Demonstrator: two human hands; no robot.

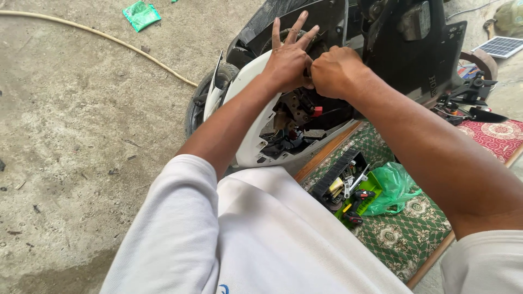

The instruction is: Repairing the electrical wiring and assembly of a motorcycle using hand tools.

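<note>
White plastic bodywork of the scooter (248, 109) lies under our forearms, its front panels opened so the dark wiring and brackets inside (297, 122) are exposed to us from above. Our left hand (289, 60) presses against the upper edge of that opening with its fingers (298, 24) spread wide and straight — it looks like a brace, steadying the shell rather than holding anything. Our right hand (335, 68) is curled tight just beside it, knuckles up, thumb side touching the left; what it pinches we cannot tell, since the closed fingers hide it. The two hands meet right over the cavity, likely so one can steady while the other works a small part. A black tool tray (340, 182) with a green plastic bag (395, 188) sits on the patterned green mat (403, 239) near our right elbow — within easy reach. Bare concrete floor (71, 136) spreads to the left, crossed by a pale hose (103, 35).
</note>
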